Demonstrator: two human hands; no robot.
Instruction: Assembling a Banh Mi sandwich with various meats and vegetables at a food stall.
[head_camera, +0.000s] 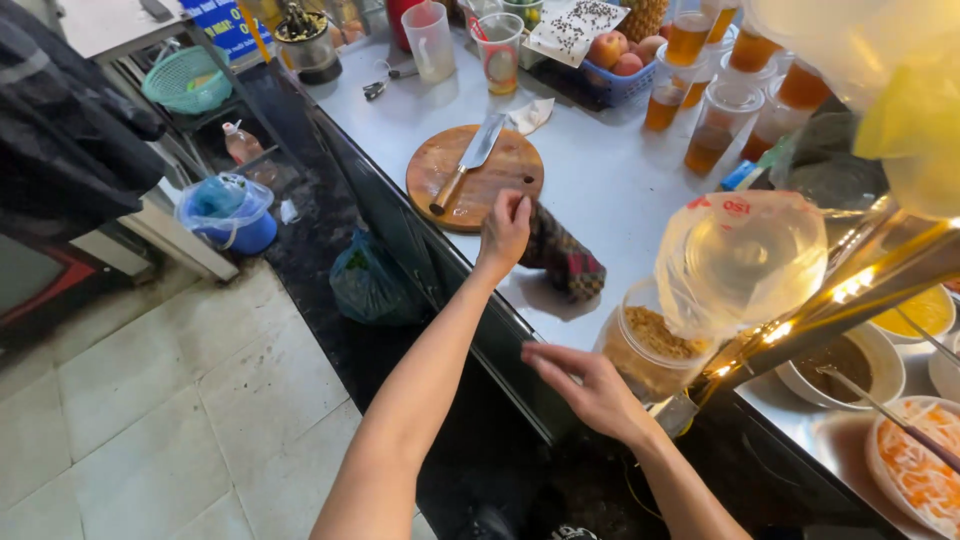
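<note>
My left hand (505, 228) pinches a dark cloth (562, 257) off the counter (600, 180); right hand (592, 388), fingers spread, steadies a jar (645, 350). Board (474, 176) and knife (470, 160) lie unused.

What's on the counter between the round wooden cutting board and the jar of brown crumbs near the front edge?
In the head view, a dark patterned cloth, gripped by the left hand, lies between the cutting board and the jar; otherwise bare steel counter.
</note>
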